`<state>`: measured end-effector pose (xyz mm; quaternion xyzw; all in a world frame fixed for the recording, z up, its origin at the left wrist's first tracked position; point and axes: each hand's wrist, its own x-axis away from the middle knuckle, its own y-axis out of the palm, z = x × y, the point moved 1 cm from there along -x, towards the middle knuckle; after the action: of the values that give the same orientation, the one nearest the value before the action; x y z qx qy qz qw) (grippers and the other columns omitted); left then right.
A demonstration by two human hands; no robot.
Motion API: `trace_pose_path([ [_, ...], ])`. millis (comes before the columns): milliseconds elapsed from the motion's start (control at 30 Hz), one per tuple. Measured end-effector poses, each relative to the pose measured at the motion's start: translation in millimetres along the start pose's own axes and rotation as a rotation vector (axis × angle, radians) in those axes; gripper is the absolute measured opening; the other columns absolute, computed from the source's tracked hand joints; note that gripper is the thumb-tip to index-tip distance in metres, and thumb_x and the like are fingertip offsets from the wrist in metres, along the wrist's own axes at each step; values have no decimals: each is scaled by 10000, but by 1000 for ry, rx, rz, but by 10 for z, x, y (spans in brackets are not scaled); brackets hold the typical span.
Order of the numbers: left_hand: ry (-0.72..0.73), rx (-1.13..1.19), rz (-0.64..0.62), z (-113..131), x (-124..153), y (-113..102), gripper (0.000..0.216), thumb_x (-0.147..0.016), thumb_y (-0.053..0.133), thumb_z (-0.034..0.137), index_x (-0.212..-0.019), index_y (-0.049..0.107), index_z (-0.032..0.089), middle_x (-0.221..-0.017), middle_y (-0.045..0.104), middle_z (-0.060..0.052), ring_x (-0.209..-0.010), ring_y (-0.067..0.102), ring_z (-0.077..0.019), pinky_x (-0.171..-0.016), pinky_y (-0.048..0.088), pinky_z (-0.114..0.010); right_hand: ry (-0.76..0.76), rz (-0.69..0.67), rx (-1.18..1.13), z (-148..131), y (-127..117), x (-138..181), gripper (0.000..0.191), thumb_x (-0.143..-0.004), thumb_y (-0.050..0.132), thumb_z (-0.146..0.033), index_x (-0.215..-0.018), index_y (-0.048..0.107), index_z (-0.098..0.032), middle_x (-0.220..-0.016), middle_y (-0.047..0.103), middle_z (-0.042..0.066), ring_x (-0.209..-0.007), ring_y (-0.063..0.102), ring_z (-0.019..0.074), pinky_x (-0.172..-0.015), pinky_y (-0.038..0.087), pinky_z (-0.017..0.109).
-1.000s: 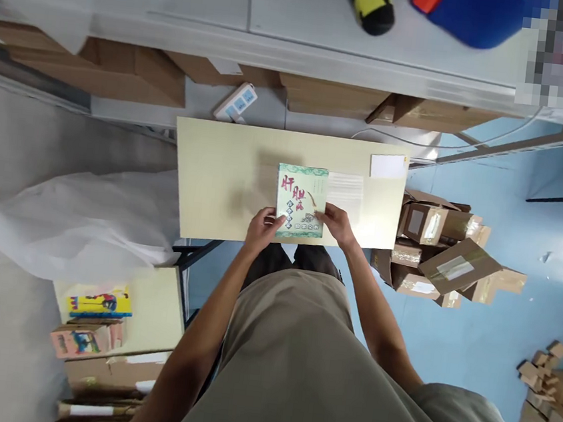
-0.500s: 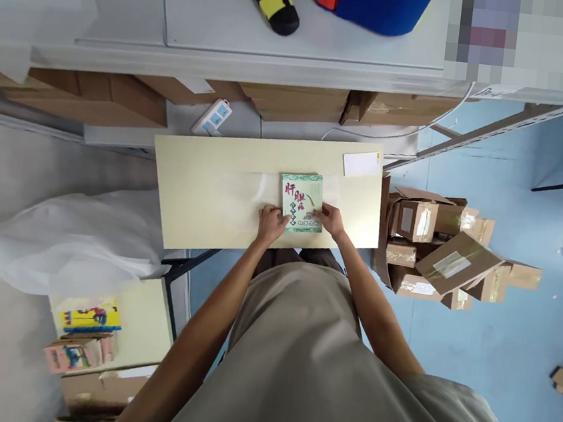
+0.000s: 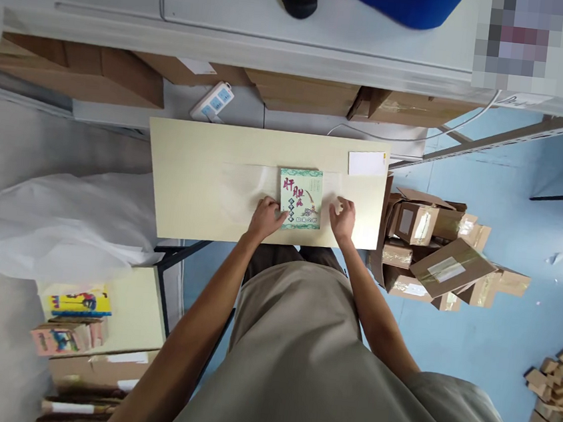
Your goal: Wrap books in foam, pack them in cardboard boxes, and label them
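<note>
A green-bordered book (image 3: 308, 197) with red and dark Chinese lettering lies flat, cover up, on a clear plastic sheet (image 3: 243, 193) over the pale yellow table. My left hand (image 3: 266, 219) is at the book's lower left edge, its thumb on the cover and its other fingers curled beside the spine side. Off the book's right side is my right hand (image 3: 343, 221), fingers bent and slightly apart, close to the right end of the sheet. I see nothing held in it.
A white card (image 3: 367, 163) lies at the table's back right. A power strip (image 3: 214, 102) and cartons (image 3: 304, 94) sit on the shelf behind. Small boxes (image 3: 451, 269) are heaped at right. White plastic sheeting (image 3: 59, 221) and books (image 3: 76, 320) are at left.
My right hand has let go of the book and moved right, just past its edge. My left hand has slid slightly left. The whole view has shifted a little.
</note>
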<state>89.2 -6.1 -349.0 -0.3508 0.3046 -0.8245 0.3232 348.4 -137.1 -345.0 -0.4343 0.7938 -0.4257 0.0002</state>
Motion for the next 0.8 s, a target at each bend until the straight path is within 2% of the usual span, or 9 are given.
trace_pose_path([
  [67,-6,-3,-22,29,9,-29,266,-986,741,428,-929,805,177,-1165,690,-191,-1197,664,-374,-1185,542,-503,23,58,64,85,-66,1,466,-1048,630,-406,-1444,649,-162,-1415,697,252,-1320,682,374,-1094,600,537],
  [133,-36,9,-39,45,14,-74,245,-991,730,421,-958,817,194,-1179,719,-178,-1170,690,-362,-1160,563,-497,60,34,74,153,-97,-19,461,-1028,665,-427,-1408,638,-168,-1290,742,224,-1253,697,368,-1070,597,537],
  [267,-149,42,58,-13,39,-241,222,-1010,677,335,-1121,817,204,-1263,747,-173,-1260,697,-359,-1209,541,-505,113,-33,4,210,-108,-83,318,-1020,678,-521,-1099,690,-214,-1022,776,147,-1005,733,316,-913,617,460],
  [367,-295,36,209,-149,92,-421,327,-1016,626,246,-1304,755,163,-1389,700,-210,-1386,646,-375,-1287,479,-543,92,-25,-30,180,-138,-90,319,-1015,672,-549,-935,653,-241,-1041,774,152,-929,735,285,-862,617,429],
  [467,-459,-7,338,-299,166,-585,519,-993,650,234,-1497,623,111,-1576,567,-263,-1547,512,-421,-1361,386,-597,65,-50,-84,90,-171,-37,311,-1018,658,-542,-963,650,-236,-1130,774,158,-886,755,263,-819,618,404],
  [567,-653,-51,379,-399,220,-667,721,-971,721,301,-1607,486,57,-1668,470,-320,-1597,433,-481,-1347,383,-656,-3,-95,-130,-59,-147,36,316,-1032,644,-554,-976,648,-243,-1134,774,136,-888,772,257,-794,617,380],
  [667,-851,-57,356,-458,227,-666,773,-951,769,377,-1593,474,62,-1649,504,-347,-1572,457,-508,-1263,463,-706,-81,-153,-146,-238,-46,79,303,-1038,647,-541,-936,638,-257,-1063,774,95,-865,771,241,-801,616,362],
  [733,-928,-36,354,-505,215,-649,706,-929,781,377,-1529,529,102,-1607,571,-332,-1540,494,-507,-1202,509,-724,-112,-200,-136,-348,47,85,270,-1041,650,-502,-915,635,-264,-1030,777,70,-847,765,226,-810,611,347],
  [800,-942,-2,359,-571,205,-646,556,-902,775,351,-1391,617,139,-1486,679,-298,-1452,575,-497,-1161,536,-724,-120,-249,-114,-431,142,75,224,-1044,648,-450,-908,639,-273,-999,790,47,-847,762,217,-827,605,335],
])
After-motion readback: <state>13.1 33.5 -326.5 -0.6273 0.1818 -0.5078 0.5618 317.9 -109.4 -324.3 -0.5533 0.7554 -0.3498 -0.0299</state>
